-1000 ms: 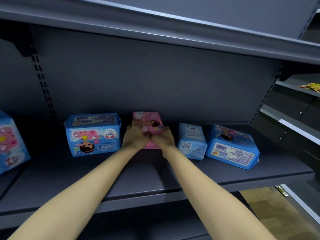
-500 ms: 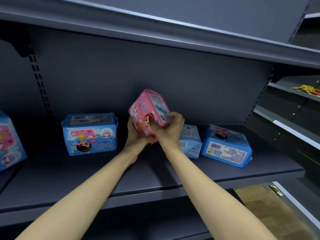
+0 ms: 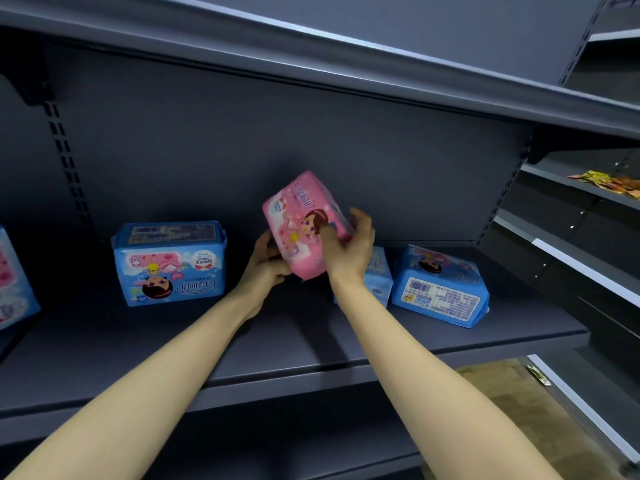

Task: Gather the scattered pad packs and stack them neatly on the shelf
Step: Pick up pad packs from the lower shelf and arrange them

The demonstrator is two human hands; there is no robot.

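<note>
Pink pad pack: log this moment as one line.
pink pad pack: held above shelf, tilted | left hand: grips lower left edge | right hand: grips right side | upright blue pack: on shelf, left

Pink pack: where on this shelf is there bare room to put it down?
Bare shelf lies between the upright blue pack and the small blue pack, under the held pink pack; also along the front edge. The right end is crowded by the flat blue pack.

glossy plastic pink pack (image 3: 304,226), matt grey metal shelf (image 3: 311,341)
</note>
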